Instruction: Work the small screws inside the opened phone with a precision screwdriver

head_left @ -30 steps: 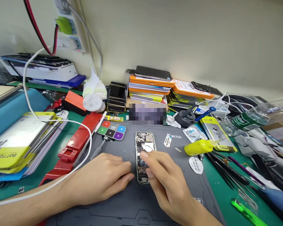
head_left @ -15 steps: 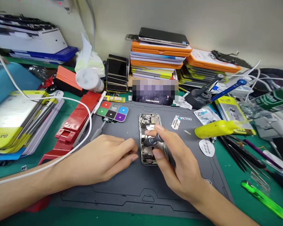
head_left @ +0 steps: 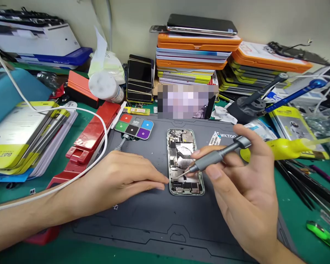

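Left hand point(head_left: 118, 179) flat on grey mat point(head_left: 154, 220), palm down, fingers loosely together, gripping nothing; fingertips against left edge of opened phone point(head_left: 184, 161), likely bracing it against sliding; phone lies mid-mat, insides up, between both hands; grey screwdriver point(head_left: 217, 156) slants low, tip on phone's lower half; right hand point(head_left: 244, 190) closed round shaft pen-style, wrist lifted off mat.

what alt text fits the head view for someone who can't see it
A right hand holds a grey metal precision screwdriver tip-down over an opened silver phone on a dark grey work mat; the left hand rests flat beside the phone.
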A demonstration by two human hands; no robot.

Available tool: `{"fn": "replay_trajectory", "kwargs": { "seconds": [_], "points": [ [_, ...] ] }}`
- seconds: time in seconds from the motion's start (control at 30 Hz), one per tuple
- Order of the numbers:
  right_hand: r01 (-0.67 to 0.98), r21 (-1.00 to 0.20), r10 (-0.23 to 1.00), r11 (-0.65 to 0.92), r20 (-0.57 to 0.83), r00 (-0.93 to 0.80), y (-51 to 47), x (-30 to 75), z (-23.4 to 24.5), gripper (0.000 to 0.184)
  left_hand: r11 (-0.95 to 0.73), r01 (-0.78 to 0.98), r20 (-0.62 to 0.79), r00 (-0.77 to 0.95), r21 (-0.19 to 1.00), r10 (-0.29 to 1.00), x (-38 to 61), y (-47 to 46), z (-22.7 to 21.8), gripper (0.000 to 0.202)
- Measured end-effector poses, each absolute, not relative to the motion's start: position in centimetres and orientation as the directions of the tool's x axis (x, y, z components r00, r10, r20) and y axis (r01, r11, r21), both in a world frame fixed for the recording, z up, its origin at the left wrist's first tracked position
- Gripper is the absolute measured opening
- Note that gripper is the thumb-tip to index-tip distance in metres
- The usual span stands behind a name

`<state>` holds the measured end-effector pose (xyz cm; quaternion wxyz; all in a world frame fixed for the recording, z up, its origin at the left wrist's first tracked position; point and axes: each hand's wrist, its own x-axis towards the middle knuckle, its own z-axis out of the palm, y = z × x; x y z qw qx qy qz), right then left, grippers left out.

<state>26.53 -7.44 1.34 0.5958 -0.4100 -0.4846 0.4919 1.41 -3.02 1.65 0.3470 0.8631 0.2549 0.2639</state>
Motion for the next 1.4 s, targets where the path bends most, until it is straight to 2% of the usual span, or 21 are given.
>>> {"fn": "replay_trajectory", "kwargs": {
  "seconds": [0.17, 0.47, 0.67, 0.93, 1.4],
  "points": [
    [-0.131, -0.979, 0.986, 0.157, 0.162, -0.029, -7.82, 26.45, 1.34, 0.054, -0.629, 0.263, 0.258, 0.747, 0.732, 0.613, 1.29, -3.05, 1.61, 0.015],
    [-0.035, -0.982, 0.981, 0.187, 0.188, -0.037, -8.02, 26.57, 0.83, 0.05, -0.617, 0.284, 0.224, 0.756, 0.734, 0.615, 1.56, -3.17, 1.86, 0.016],
    [-0.069, -0.981, 0.98, 0.183, 0.187, -0.065, -8.02, 26.5, 0.72, 0.048, -0.604, 0.274, 0.225, 0.752, 0.749, 0.619, 1.49, -3.3, 1.65, 0.017],
    [-0.064, -0.978, 0.979, 0.201, 0.202, -0.014, -7.69, 26.5, 0.91, 0.046, -0.551, 0.241, 0.246, 0.706, 0.799, 0.664, 1.63, -3.03, 1.9, 0.019],
    [-0.203, -0.977, 0.997, 0.066, 0.075, -0.037, -7.13, 26.27, 1.28, 0.043, -0.53, 0.231, 0.252, 0.683, 0.816, 0.686, 1.62, -2.92, 2.14, 0.018]
  ]
}}
